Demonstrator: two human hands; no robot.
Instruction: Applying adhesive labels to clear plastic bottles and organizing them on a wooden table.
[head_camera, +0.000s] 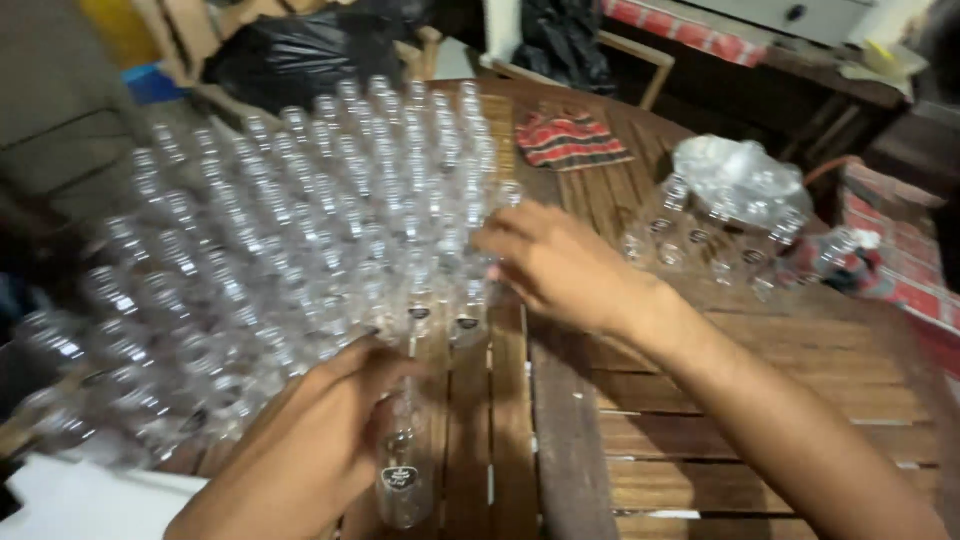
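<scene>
Left hand (310, 450), near and low, fingers curled around a clear plastic bottle (403, 470) lying on the slatted wooden table (720, 400). Long axis of bottle running near to far, one end toward the near edge, the far part hidden under the fingers. Right hand (560, 265) farther off and to the right, fingers loosely bent and close together, fingertips touching the right edge of a dense block of upright clear bottles (300, 230); whether pinching one, not discernible through blur. Held bottle just near of that block, closer to the left hand. Small dark shield-shaped label with pale edging (397, 478) on bottle. Far right: smaller bottle group under crumpled clear plastic bag (740, 175). Far centre: folded red checked cloth (570, 140). Far left: black bag (290, 50).
</scene>
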